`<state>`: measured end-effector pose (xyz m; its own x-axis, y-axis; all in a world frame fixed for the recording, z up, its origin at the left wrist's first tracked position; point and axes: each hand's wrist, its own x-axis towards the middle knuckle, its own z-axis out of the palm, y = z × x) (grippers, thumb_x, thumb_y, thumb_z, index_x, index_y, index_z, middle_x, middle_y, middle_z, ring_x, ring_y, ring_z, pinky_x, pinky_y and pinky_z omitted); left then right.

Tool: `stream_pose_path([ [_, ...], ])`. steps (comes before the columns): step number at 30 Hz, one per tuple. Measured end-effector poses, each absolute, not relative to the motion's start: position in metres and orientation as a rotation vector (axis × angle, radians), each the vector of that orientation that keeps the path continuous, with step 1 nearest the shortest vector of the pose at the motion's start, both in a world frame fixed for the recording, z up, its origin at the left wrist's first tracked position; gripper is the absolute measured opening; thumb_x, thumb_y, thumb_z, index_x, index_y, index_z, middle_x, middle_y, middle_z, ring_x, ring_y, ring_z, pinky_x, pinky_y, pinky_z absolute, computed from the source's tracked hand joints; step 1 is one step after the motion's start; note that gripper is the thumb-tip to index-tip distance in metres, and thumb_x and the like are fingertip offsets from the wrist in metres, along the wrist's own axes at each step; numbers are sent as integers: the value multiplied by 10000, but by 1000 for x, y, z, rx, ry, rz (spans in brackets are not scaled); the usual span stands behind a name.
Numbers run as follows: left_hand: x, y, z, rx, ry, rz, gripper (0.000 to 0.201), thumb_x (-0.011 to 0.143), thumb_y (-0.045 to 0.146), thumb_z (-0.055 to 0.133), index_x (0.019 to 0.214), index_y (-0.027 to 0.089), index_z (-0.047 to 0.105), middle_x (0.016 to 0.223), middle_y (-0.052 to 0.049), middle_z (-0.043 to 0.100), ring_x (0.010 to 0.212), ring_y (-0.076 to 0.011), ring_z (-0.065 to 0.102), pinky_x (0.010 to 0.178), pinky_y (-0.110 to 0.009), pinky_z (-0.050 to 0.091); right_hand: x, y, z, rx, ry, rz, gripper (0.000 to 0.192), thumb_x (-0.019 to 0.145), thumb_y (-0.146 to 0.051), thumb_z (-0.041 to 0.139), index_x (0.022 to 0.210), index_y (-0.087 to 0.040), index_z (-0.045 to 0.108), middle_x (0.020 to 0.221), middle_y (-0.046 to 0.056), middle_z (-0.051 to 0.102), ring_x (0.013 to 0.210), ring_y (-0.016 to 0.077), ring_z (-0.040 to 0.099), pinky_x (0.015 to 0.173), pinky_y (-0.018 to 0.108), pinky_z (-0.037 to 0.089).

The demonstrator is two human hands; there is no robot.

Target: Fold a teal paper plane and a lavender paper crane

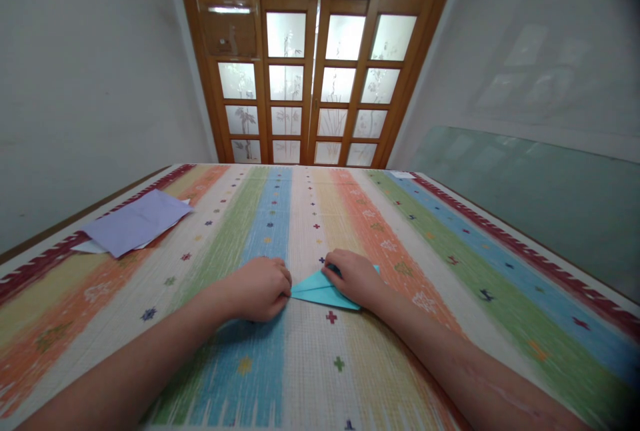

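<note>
Two bare forearms reach in from the bottom corners over a striped, multicolored tablecloth (315, 377). Near the middle lies a turquoise sheet of paper (323, 296) folded into a long, narrow point, its tip toward the left. The left hand (263, 289) meets that tip with its fingers curled in; whether they pinch it, I cannot tell. The right hand (354, 277) rests over the wider end, fingers bent onto the paper; its exact grip is partly hidden. Farther off at left, a lavender sheet of paper (137, 221) lies over a white sheet (90, 246). Beyond the table's far edge stand wooden doors (311, 84) with frosted panes bearing plant designs. A pale green panel (525, 197) covers the lower right wall (500, 24).
</note>
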<state>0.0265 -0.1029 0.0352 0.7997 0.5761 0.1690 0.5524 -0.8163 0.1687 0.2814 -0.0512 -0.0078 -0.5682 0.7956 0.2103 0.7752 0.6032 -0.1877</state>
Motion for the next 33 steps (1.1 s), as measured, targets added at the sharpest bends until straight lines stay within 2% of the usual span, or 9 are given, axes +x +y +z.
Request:
stream_pose_path([
  [10, 12, -95, 37, 2836, 951, 223, 108, 780, 206, 636, 736, 212, 734, 708, -37, 684, 757, -211, 639, 659, -307, 446, 282, -49, -11, -1277, -2569, 115, 176, 960, -332, 525, 939, -200, 641, 894, 50, 665, 836, 181, 592, 692, 281, 339],
  [14, 9, -88, 34, 2887, 994, 227, 201, 842, 232, 588, 677, 184, 692, 698, -58, 667, 730, -205, 628, 677, -309, 460, 283, -49, -11, -1267, -2572, 115, 173, 962, -332, 525, 940, -202, 637, 893, 46, 665, 838, 180, 594, 692, 279, 339],
  [16, 12, -86, 31, 2890, 1030, 335, 228, 890, 236, 531, 750, 177, 701, 768, -72, 689, 778, -208, 635, 726, -315, 479, 283, -49, -11, -1267, -2570, 117, 163, 958, -329, 532, 937, -202, 633, 893, 46, 665, 835, 178, 594, 691, 277, 339],
  [18, 19, -87, 26, 2869, 970, 463, 237, 926, 224, 484, 946, 179, 715, 948, -86, 720, 915, -216, 646, 831, -334, 491, 283, -48, -11, -1272, -2565, 121, 158, 953, -328, 539, 937, -202, 634, 893, 46, 665, 833, 178, 594, 692, 276, 342],
  [20, 28, -89, 19, 2853, 843, 506, 302, 941, 195, 454, 1155, 188, 666, 1146, -94, 698, 1073, -223, 626, 947, -364, 474, 283, -48, -12, -1269, -2559, 127, 159, 952, -328, 541, 937, -201, 637, 892, 47, 667, 832, 179, 596, 697, 276, 348],
  [22, 35, -92, 12, 2848, 770, 481, 357, 941, 179, 451, 1261, 186, 609, 1250, -104, 660, 1173, -230, 590, 1026, -391, 440, 283, -48, -12, -1259, -2551, 138, 161, 951, -328, 543, 944, -201, 640, 897, 47, 670, 840, 181, 600, 707, 278, 356],
  [26, 42, -94, 3, 2846, 762, 438, 393, 944, 191, 462, 1323, 191, 568, 1306, -106, 631, 1233, -241, 558, 1073, -415, 408, 284, -49, -12, -1241, -2531, 155, 155, 947, -325, 553, 968, -203, 646, 917, 46, 677, 855, 186, 606, 725, 280, 371],
  [33, 40, -95, 3, 2852, 772, 406, 383, 935, 224, 519, 1311, 203, 590, 1341, -111, 607, 1251, -251, 542, 1089, -427, 388, 286, -48, -10, -1262, -2475, 99, 164, 939, -317, 570, 995, -202, 672, 929, 61, 667, 896, 200, 587, 784, 303, 389],
])
